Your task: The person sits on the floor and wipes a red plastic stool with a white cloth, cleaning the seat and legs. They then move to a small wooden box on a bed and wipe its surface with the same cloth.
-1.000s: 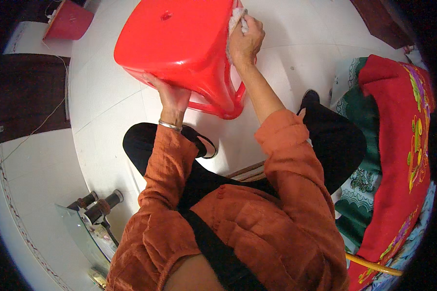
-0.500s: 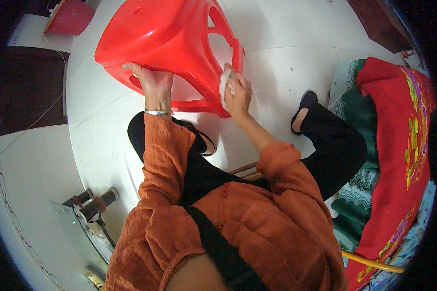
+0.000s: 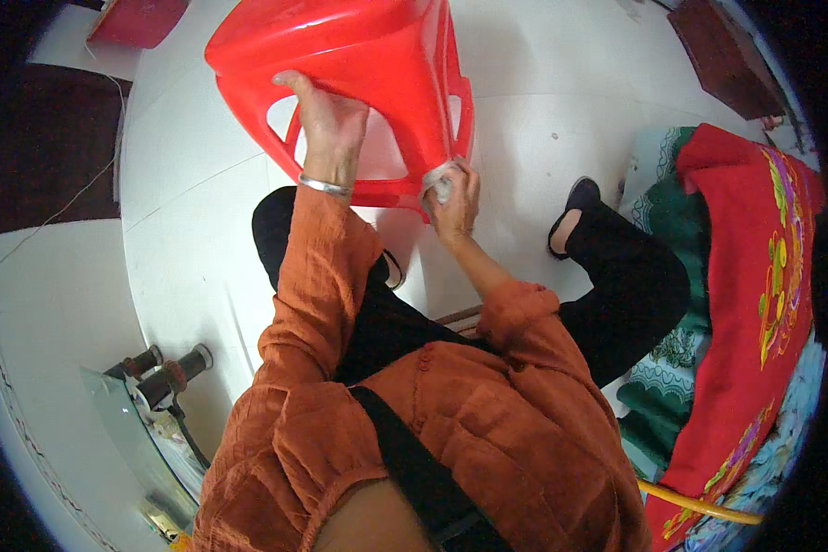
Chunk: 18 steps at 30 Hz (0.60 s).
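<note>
Left hand [image 3: 327,120] grips red stool [image 3: 359,64] rim; right hand [image 3: 453,195] presses white cloth [image 3: 440,180] to leg.

No label, sign or screen shows anywhere in this view. The one thing that may count as a package is a flat red box-like shape [image 3: 138,18] at the upper left edge, lying on the white floor [image 3: 570,83] where it meets the dark strip; it is cut off by the rim and too bent by the lens to tell whether it is a carton or a tray. Its visible faces are plain red, with a pale edge along its top left corner.
</note>
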Motion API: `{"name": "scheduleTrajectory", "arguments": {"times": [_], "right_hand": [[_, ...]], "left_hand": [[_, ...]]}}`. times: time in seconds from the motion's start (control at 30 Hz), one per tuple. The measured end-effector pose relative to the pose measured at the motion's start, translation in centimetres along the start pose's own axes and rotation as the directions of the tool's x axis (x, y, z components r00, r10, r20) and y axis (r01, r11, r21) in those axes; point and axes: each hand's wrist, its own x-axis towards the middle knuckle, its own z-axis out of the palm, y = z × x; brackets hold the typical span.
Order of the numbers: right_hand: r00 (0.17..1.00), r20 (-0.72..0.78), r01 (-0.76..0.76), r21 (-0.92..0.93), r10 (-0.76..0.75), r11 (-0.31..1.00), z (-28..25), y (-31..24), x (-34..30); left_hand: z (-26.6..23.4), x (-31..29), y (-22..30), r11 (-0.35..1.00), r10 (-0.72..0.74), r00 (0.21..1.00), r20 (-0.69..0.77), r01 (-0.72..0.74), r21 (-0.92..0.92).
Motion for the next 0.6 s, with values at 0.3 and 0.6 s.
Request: {"name": "scheduleTrajectory", "arguments": {"times": [0.3, 0.6], "right_hand": [[0.895, -0.314, 0.323, -0.038, -0.318, 0.946, -2.9, -7.1, 13.6], [0.996, 0.019, -0.081, -0.227, 0.087, 0.97, 0.1, 6.2, 1.8]], "left_hand": [[0.3, 2.5, -1.3, 0.941, -0.256, 0.96, 0.111, 0.222, 0.254], [-5.5, 7.4, -5.9, 0.955, -0.293, 0.911, 0.289, 0.266, 0.132]]}}
